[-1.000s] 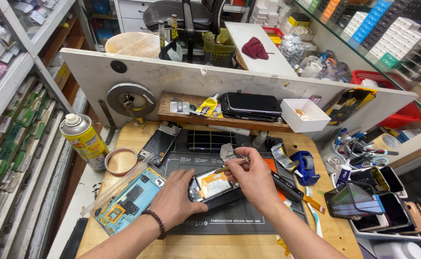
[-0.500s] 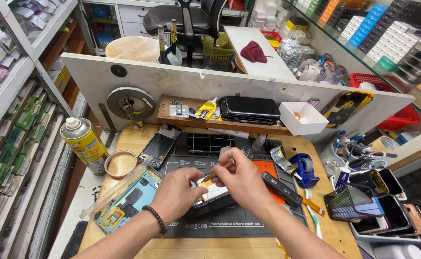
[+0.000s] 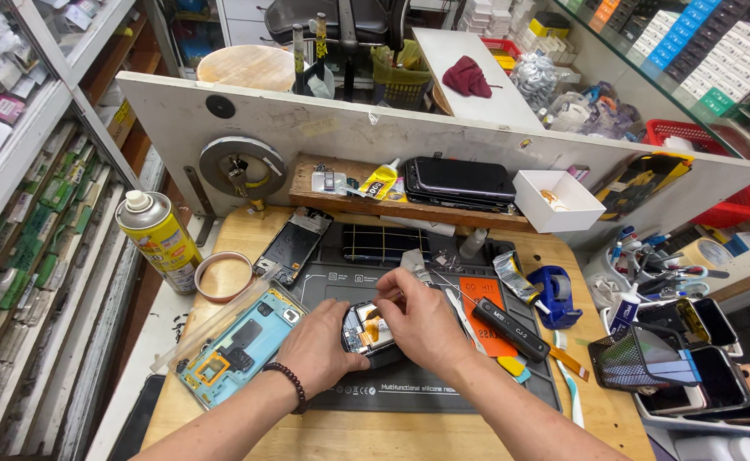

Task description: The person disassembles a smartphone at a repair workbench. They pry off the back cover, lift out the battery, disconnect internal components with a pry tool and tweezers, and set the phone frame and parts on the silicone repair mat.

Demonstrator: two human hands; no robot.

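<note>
Your left hand (image 3: 323,346) holds the opened phone (image 3: 366,329) on the grey mat (image 3: 443,388), fingers closed around its left edge. Your right hand (image 3: 422,316) pinches narrowly over its far end.

Both forearms enter from the bottom edge and converge toward centre frame. Left hand (image 3: 319,346): palm down, knuckles up, fingers curled inward and closed around what it holds, thumb side turned toward the right hand. A dark bead bracelet sits on the left wrist. Right hand (image 3: 417,320): set just above and right of the left, wrist slightly raised, fingers bent, thumb and forefinger pinched together at the tips and pointing left. The two hands touch or nearly touch at the fingertips. Both forearms bare.
</note>
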